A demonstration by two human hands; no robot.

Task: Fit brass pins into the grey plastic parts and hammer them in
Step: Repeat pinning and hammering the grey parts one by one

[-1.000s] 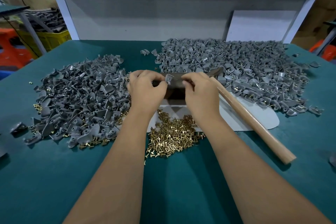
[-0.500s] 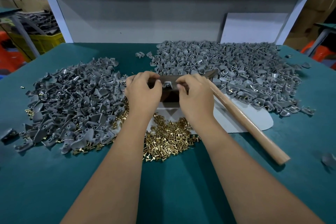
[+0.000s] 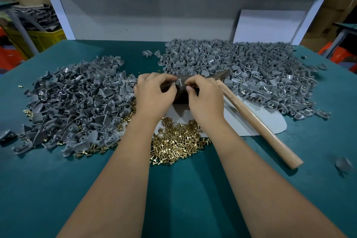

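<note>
My left hand (image 3: 154, 92) and my right hand (image 3: 206, 95) meet over a dark metal block (image 3: 181, 96) at the table's middle. Between their fingertips sits one small grey plastic part (image 3: 177, 83) on top of the block; both hands pinch it. Whether a pin is in my right fingers is hidden. A heap of brass pins (image 3: 177, 143) lies just in front of my wrists. The hammer (image 3: 258, 121), with a wooden handle and its steel head by my right hand, lies on the table to the right, untouched.
A large pile of grey parts (image 3: 77, 102) covers the left of the green table (image 3: 183, 199), another pile of grey parts (image 3: 241, 71) the back right. A pale sheet (image 3: 270, 120) lies under the block and hammer. A white shelf frame (image 3: 56, 6) stands behind.
Both hands stay together on the block with the grey part; their fingers have shifted slightly on it. The hammer has not moved.
</note>
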